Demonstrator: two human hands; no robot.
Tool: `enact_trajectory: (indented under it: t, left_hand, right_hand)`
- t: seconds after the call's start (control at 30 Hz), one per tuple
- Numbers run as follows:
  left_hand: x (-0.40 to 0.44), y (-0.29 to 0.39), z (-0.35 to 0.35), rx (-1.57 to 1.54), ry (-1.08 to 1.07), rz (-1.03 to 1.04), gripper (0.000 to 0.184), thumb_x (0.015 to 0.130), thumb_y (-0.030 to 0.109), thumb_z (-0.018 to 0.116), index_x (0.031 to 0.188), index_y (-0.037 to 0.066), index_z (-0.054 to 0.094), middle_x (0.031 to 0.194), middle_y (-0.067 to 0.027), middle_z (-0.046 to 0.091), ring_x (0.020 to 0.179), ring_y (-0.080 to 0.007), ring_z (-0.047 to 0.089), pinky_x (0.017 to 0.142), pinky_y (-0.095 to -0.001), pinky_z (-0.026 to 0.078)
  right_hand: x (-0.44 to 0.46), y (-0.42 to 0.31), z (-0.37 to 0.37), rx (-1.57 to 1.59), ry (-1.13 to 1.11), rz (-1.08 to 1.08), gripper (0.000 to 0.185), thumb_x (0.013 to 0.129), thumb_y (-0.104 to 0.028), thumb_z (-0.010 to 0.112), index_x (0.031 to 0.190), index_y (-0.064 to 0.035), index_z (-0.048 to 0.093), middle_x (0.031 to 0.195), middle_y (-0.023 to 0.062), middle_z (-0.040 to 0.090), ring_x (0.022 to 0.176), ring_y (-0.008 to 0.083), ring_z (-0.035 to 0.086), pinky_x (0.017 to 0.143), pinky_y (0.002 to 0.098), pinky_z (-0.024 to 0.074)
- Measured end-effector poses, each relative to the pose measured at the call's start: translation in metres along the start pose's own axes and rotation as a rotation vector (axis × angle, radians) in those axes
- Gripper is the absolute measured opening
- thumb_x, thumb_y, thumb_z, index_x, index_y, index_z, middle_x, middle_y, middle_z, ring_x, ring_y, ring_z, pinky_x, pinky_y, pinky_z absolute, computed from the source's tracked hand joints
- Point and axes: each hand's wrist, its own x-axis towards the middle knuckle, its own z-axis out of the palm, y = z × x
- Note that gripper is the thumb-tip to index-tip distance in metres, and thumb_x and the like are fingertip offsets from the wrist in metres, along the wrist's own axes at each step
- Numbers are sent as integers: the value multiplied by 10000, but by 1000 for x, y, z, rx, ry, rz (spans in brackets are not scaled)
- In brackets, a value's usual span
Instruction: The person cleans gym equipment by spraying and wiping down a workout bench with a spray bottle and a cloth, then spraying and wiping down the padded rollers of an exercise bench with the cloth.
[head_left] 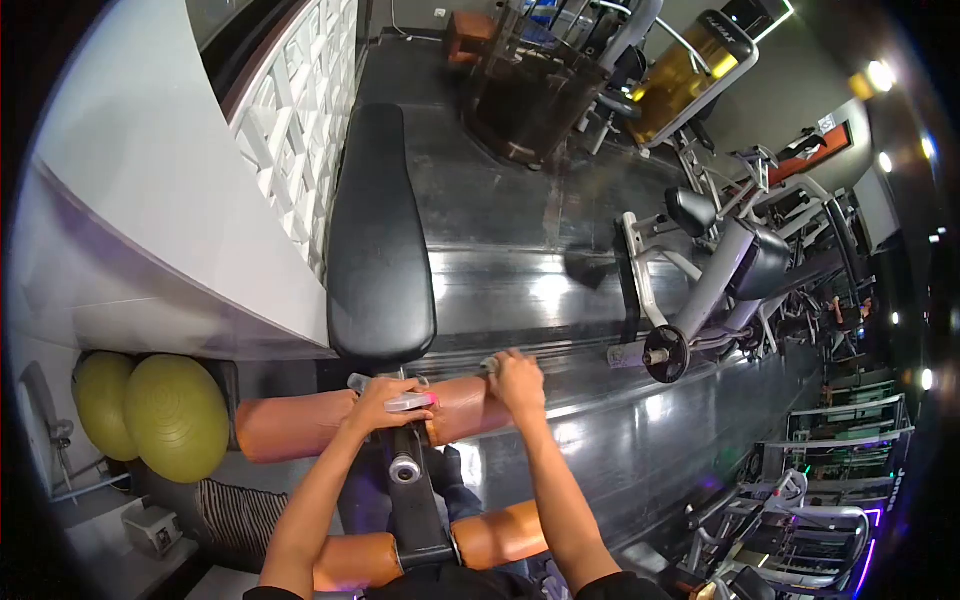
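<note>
My left hand is closed around a clear plastic bottle with a pink part at one end, just over the middle of the bench frame. Beneath it runs an orange-brown padded roller, split in two by the metal post. At the roller's right end, my right hand is curled over a greyish cloth that is mostly hidden by the fingers. The cloth lies against the pad's upper edge. A long black bench pad extends away from the rollers.
Lower orange rollers sit close to my body. Green exercise balls rest at left, by a white curved wall. A weight machine with a small black plate stands right; more machines are behind it.
</note>
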Motion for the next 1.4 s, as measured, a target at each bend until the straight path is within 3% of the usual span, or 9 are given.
enact_trajectory:
  t: [0.13,0.3,0.47,0.6,0.7,0.93,1.13,1.27,1.4]
  left_hand:
    - [3,4,-6,12,1,29,405,752,442,827,916,94,702,842,-113,724,748,-334,700,661,-390,539]
    - [0,-7,-2,-26,17,45,385,745,425,835,890,92,708,822,-111,724,738,-321,706,642,-370,543]
    - [1,-9,-2,-66,-9,11,338,764,397,820,936,118,741,803,-110,726,734,-308,715,651,-365,556]
    - [0,-12,3,-32,-2,9,296,766,360,810,922,118,737,797,-112,724,720,-316,708,640,-375,552]
    - [-1,-14,5,-88,40,5,238,779,324,783,901,129,719,749,-133,703,665,-336,691,594,-385,527]
    - [1,-12,2,-147,49,-18,226,738,278,769,878,114,700,738,-118,701,665,-317,693,594,-379,524]
    - [-2,-14,0,-136,83,-78,231,729,270,777,876,111,696,710,-113,691,651,-309,692,584,-364,525]
    - [-2,-10,-3,-151,95,-67,221,735,263,782,873,112,697,691,-117,684,635,-299,692,566,-359,519]
    - [-4,-2,-6,-199,106,-80,185,758,239,771,863,104,699,695,-120,689,627,-280,697,573,-351,519]
  right_hand:
    - [-4,-38,15,165,-48,-116,221,808,-216,724,1000,-106,722,1019,128,696,930,371,674,832,452,550]
    - [-7,-5,-5,433,-199,-134,330,786,-177,727,1111,-118,722,1079,144,695,978,367,670,877,453,542]
    - [4,57,-46,354,-176,128,339,771,-195,709,1103,-134,737,1081,174,711,1012,377,674,899,446,541]
    - [5,68,-14,165,-97,284,360,752,-225,715,1098,-126,738,1021,184,721,959,389,685,865,457,550]
    - [2,45,-7,99,56,154,287,761,-228,751,1014,-94,744,987,174,716,904,386,689,825,465,554]
    - [-3,1,-11,117,45,45,236,802,-267,749,976,-107,747,994,150,714,879,381,690,777,486,552]
    - [-5,-81,25,395,-186,-60,301,811,-283,698,1049,-104,740,1029,178,710,922,403,682,823,484,545]
    - [8,-70,15,559,-358,-114,374,800,-294,711,1132,-124,730,1080,173,709,967,392,678,882,459,532]
    - [-5,-49,3,533,-223,-206,335,772,-241,734,1089,-134,748,1030,152,725,992,381,668,890,437,528]
